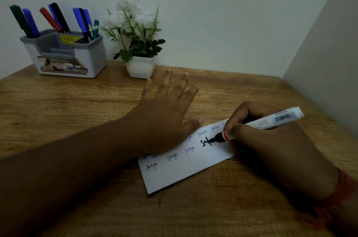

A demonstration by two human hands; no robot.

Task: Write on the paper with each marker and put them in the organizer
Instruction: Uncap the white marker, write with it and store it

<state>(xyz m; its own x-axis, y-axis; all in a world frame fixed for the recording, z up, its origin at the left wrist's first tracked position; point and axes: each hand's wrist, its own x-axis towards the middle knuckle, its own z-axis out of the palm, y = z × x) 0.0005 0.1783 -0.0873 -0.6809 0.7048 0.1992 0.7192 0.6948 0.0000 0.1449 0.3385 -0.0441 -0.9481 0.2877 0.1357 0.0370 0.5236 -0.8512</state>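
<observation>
Fingers (pixel 235 127) pinch marker (pixel 259 123), slanted.

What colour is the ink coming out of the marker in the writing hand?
Black, from the white marker onto the paper; the head view shows it.

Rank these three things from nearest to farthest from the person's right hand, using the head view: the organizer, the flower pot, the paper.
1. The paper: directly under the right hand, which writes on it with a white marker.
2. The flower pot: farther back, against the wall, near the middle.
3. The organizer: farthest, at the table's back left, holding markers.
</observation>
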